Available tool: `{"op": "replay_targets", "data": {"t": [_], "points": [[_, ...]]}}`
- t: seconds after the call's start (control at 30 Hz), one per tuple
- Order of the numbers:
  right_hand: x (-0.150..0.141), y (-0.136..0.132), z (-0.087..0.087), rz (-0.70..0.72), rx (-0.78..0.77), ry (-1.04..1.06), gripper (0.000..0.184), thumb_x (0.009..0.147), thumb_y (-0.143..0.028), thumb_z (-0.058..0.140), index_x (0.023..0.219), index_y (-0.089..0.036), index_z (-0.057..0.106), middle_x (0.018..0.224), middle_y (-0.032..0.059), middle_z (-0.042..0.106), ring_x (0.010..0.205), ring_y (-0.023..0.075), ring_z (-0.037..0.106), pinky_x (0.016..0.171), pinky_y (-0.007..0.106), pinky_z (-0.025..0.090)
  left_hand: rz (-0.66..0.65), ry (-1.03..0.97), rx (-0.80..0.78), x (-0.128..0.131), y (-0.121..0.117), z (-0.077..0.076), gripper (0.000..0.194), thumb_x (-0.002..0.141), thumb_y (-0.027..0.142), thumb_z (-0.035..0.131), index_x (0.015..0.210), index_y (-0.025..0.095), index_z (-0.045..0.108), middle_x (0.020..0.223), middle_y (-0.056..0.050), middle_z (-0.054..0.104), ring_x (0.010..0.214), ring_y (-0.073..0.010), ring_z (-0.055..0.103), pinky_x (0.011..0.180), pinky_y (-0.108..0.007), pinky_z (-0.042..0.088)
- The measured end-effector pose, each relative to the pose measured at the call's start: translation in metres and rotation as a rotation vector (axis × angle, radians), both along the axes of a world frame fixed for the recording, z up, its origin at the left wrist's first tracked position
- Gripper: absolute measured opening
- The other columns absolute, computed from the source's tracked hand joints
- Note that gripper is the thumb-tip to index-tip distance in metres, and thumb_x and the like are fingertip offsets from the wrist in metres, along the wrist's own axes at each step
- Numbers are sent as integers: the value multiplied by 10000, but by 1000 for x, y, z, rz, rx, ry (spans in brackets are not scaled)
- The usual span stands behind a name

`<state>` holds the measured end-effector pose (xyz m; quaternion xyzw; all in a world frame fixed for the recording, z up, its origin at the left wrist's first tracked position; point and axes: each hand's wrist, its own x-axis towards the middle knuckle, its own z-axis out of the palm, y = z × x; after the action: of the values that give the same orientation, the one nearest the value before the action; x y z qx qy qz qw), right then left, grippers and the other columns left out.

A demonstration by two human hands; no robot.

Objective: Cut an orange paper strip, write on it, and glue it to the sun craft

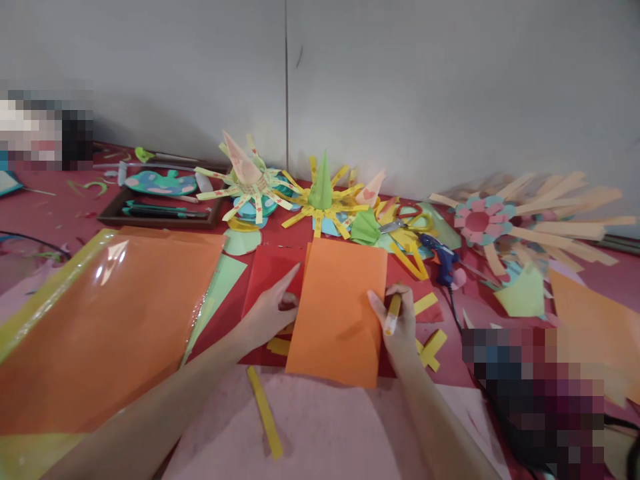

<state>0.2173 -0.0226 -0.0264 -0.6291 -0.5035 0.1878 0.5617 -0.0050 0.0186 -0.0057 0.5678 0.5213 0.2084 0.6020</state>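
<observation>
A folded-looking orange sheet of paper (340,313) lies in front of me, its near end over a pale pink sheet. At its left edge is my left hand (275,307), index finger stretched out over red paper and the other fingers curled, partly hidden. My right hand (400,320) is closed round a yellow pen-like marker (393,315), with the thumb resting on the orange sheet's right edge. Yellow paper strips (433,350) lie just beyond that hand, and one more yellow strip (265,413) rests on the pink sheet (320,433).
Orange sheets in a clear sleeve (110,313) lie at left. Behind stand paper cone flowers (320,193), scissors (407,223) and a blue glue gun (440,257) with its cord. A brown tray (160,217) sits back left; a peach paper flower (483,223) is at right.
</observation>
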Motion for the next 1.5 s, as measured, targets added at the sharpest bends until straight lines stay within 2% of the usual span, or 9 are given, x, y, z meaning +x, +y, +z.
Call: {"op": "replay_targets", "data": {"t": [0.17, 0.23, 0.37, 0.53, 0.8, 0.93, 1.1, 1.23, 1.5], "points": [[-2, -2, -1, 0, -19, -43, 275, 752, -353, 634, 808, -228, 396, 722, -46, 375, 585, 101, 373, 580, 255, 350, -26, -103, 102, -5, 0, 1, 429, 838, 396, 445, 1237, 258, 525, 1051, -38, 662, 897, -175, 604, 734, -272, 483], [-2, -3, -2, 2, -37, -19, 278, 750, -351, 638, 813, -229, 397, 723, -48, 370, 577, 97, 365, 577, 252, 345, -21, -110, 92, -5, -1, 1, 424, 865, 457, 381, 1160, 230, 582, 1037, -49, 668, 873, -179, 611, 712, -275, 488], [-3, -3, -2, -8, -28, -10, 291, 734, -364, 648, 799, -232, 396, 707, -54, 374, 574, 96, 376, 586, 253, 362, -109, -36, 33, -2, -1, 5, 382, 814, 474, 489, 1109, 252, 587, 838, -8, 692, 769, -174, 637, 646, -253, 484], [-1, -3, 1, -16, -72, 51, 180, 813, -399, 524, 852, -227, 487, 806, 4, 515, 735, 141, 519, 703, 306, 432, -87, -10, 33, 0, 0, 9, 386, 797, 432, 532, 1146, 270, 561, 745, 11, 683, 634, -141, 622, 513, -210, 442], [5, -6, 4, 75, -190, 229, 369, 804, -402, 546, 1144, -259, 540, 1166, 76, 579, 1070, 231, 545, 839, 399, 473, -94, -49, -28, -2, -1, 7, 493, 773, 436, 565, 1227, 258, 497, 674, 33, 640, 486, -86, 524, 428, -185, 411], [7, -7, 3, 170, -236, 325, 413, 777, -359, 599, 1179, -277, 544, 1133, 65, 623, 1042, 243, 579, 820, 408, 502, -110, -9, -7, -1, -1, 7, 512, 762, 428, 576, 1230, 237, 493, 678, 32, 632, 486, -81, 511, 424, -181, 407], [8, -5, 3, 163, -229, 403, 482, 730, -326, 655, 1196, -279, 542, 1170, 48, 618, 1082, 233, 565, 907, 412, 469, -108, -15, -5, -1, -1, 5, 514, 788, 419, 535, 1248, 199, 468, 582, 57, 570, 437, -79, 489, 422, -190, 406], [8, -3, 4, 212, -217, 441, 491, 736, -322, 648, 1213, -300, 534, 1208, 33, 601, 1110, 220, 554, 933, 395, 458, -137, -70, 3, -2, -2, 3, 568, 768, 438, 576, 1273, 217, 440, 717, 22, 631, 495, -78, 519, 440, -182, 408], [1, -3, 12, 198, -277, 366, 507, 738, -389, 624, 1228, -300, 528, 1215, 26, 600, 1114, 217, 559, 923, 368, 470, -140, -109, -37, -3, -1, 8, 557, 790, 467, 539, 1279, 221, 432, 662, 36, 578, 508, -88, 519, 450, -187, 413]]}}
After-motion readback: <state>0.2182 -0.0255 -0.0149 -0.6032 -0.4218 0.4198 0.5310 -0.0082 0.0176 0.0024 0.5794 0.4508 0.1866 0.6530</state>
